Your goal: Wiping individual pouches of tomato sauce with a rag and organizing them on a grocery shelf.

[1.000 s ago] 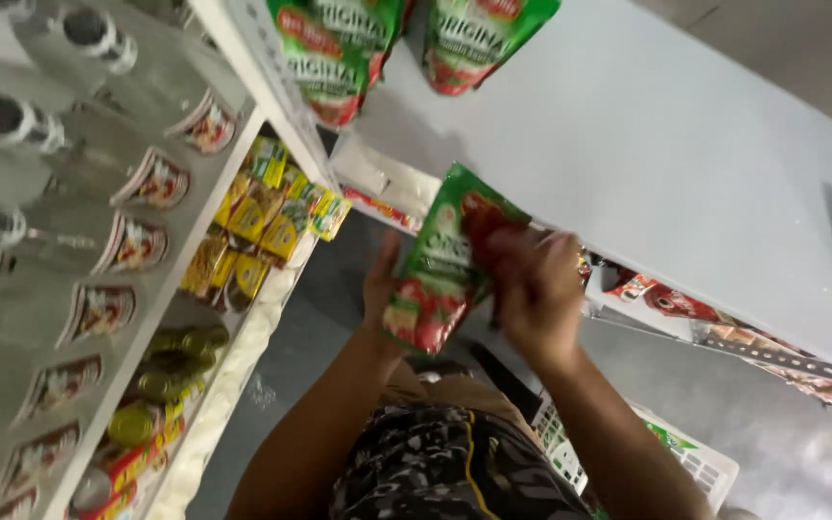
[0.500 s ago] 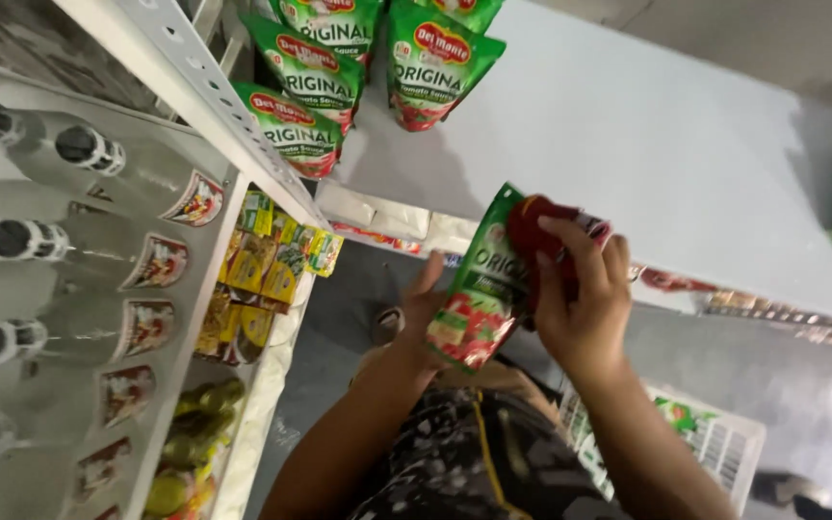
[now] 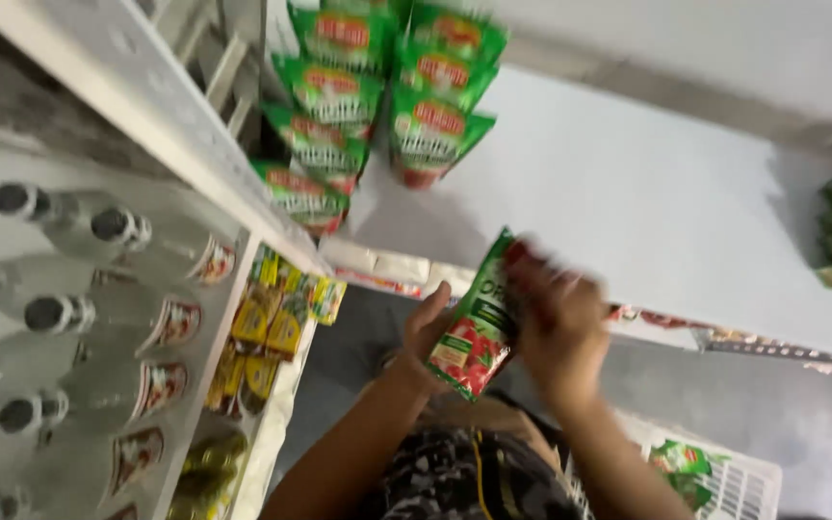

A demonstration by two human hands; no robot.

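Pouch in the hands: green, red tomato print at its lower end. Stacked pouches at 12 o'clock: green with red labels and red bases. Shelf: plain white. Bottles at 9 o'clock: clear, black caps, red-and-white labels. Sachets: yellow and green. Garment at 6 o'clock: black-and-white pattern.

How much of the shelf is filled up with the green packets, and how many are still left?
Done: a cluster of green pouches already sits at the back of the white shelf. In hand: both the left hand and right hand hold one more green pouch in front of it. Left: most of the shelf is bare, and a white basket below shows at least one more green packet; the full count is hidden.
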